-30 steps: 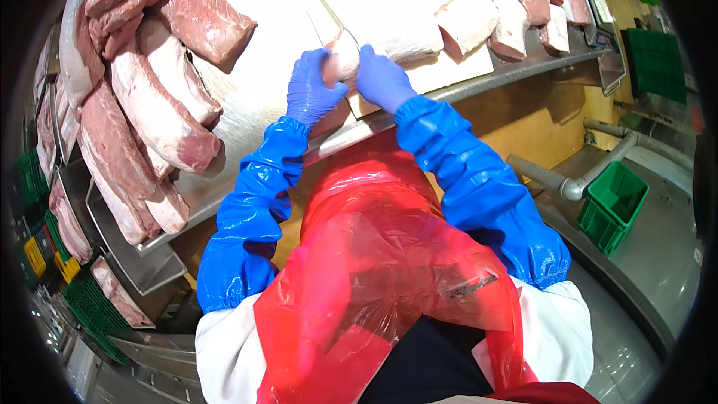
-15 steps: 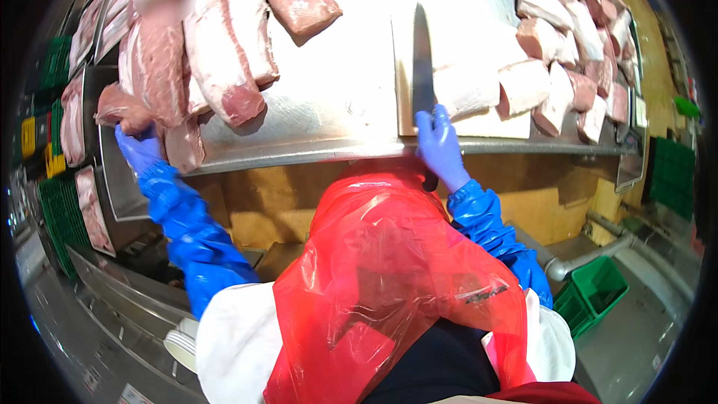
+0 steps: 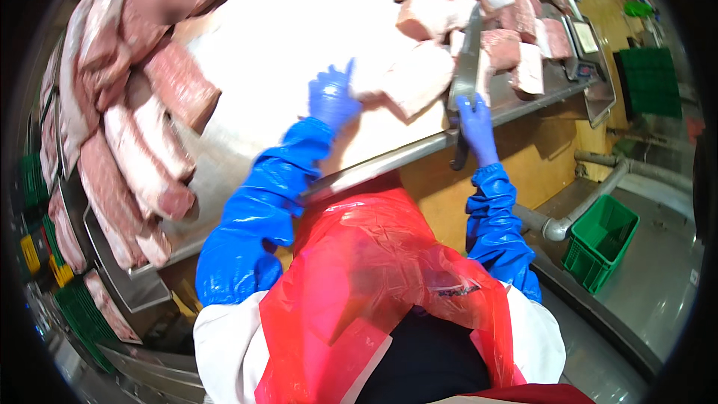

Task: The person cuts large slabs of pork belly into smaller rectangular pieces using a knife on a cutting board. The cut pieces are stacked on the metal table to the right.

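My right hand [image 3: 476, 129] is closed round a knife [image 3: 470, 56], its broad blade pointing away from me beside the cut meat blocks on the right. Over the pale cutting board [image 3: 374, 138], my left hand [image 3: 333, 96] is open, fingers spread. Just right of it lies a pale piece of meat [image 3: 368, 78], washed out by glare; whether the hand touches it I cannot tell. A larger fat-covered meat block [image 3: 420, 76] sits between that piece and the blade. Both hands wear blue-violet gloves under blue sleeves.
Long meat loins [image 3: 146, 157] lie along the left of the steel table [image 3: 224, 179]. Several cut blocks [image 3: 426, 15] crowd the far right. A green crate [image 3: 600, 243] stands on the floor at right, near a grey pipe [image 3: 572, 221]. The table's raised front edge runs before me.
My left hand has come from the loins at far left to the board, its fingers now spread. The knife has moved right across the meat blocks. The view has turned rightward.
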The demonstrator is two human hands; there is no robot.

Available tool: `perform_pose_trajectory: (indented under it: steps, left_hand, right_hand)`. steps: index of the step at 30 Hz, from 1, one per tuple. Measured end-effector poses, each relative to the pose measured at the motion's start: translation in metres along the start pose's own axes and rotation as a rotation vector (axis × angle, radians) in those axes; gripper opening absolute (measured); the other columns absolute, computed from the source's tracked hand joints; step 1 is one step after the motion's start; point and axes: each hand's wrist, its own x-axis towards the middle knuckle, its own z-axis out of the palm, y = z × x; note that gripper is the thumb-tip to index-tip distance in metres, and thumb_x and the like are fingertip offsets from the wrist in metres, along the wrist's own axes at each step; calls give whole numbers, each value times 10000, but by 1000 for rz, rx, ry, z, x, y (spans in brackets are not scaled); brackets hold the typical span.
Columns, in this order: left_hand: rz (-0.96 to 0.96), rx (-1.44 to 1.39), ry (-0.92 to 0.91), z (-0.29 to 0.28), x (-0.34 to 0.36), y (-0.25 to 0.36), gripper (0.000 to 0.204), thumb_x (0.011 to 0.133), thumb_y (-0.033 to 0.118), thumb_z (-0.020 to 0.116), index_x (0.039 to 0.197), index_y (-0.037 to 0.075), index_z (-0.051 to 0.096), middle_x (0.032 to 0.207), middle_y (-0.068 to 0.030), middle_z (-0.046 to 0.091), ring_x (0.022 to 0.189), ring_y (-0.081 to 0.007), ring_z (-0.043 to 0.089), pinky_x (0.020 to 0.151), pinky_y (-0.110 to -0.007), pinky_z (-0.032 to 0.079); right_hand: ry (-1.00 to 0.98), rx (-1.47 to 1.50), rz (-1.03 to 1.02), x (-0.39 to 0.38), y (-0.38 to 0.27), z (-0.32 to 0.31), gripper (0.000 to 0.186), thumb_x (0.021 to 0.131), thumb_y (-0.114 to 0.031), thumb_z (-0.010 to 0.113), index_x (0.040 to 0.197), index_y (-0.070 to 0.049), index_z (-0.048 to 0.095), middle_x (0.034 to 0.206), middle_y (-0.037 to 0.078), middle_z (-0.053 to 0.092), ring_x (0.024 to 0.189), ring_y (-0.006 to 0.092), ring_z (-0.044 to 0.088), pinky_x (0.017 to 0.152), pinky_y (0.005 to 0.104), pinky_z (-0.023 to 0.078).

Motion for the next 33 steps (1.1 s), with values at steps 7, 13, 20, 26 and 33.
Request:
perform_pose_trajectory:
  steps: [7, 13, 20, 26, 33]
  left_hand:
    - [-282, -1107, -648, -11, 120, 76, 681, 779, 299, 778, 1355, 25, 539, 1252, -168, 621, 1175, -279, 568, 1061, -393, 426]
    - [-649, -2072, -693, 81, 102, 141, 602, 843, 315, 684, 1336, 19, 505, 1200, -182, 627, 1113, -317, 607, 1025, -436, 468]
    - [227, -1003, 66, 41, 208, 215, 578, 923, 428, 649, 1327, 37, 513, 1212, -138, 609, 1113, -260, 603, 992, -396, 470]
    - [-960, 259, 522, -65, 65, -225, 1120, 756, 563, 733, 1576, 128, 106, 1603, -264, 112, 1490, -429, 70, 1188, -585, 69]
    - [-1011, -91, 301, -170, 80, -339, 1062, 683, 417, 806, 1518, 85, 240, 1369, -293, 508, 1246, -427, 529, 1048, -472, 447]
  right_hand:
    - [-162, 697, 252, 33, 39, 11, 448, 961, -200, 631, 1326, -5, 459, 1046, 66, 604, 885, 136, 611, 756, 310, 562]
    - [12, 526, -40, 71, 2, -85, 364, 958, -184, 600, 1273, -14, 532, 1061, 15, 589, 952, 127, 541, 872, 300, 457]
    - [360, 43, -322, 225, -83, -224, 260, 981, -217, 574, 1129, -5, 595, 954, 43, 622, 838, 146, 554, 736, 296, 469]
    - [2, 14, -251, 159, -13, -136, 312, 999, -203, 554, 1226, 11, 562, 1058, 67, 613, 888, 138, 548, 798, 303, 473]
    - [-264, -180, -98, 106, 18, 38, 441, 982, -236, 570, 1318, 41, 496, 1211, 119, 576, 1056, 180, 529, 904, 296, 436]
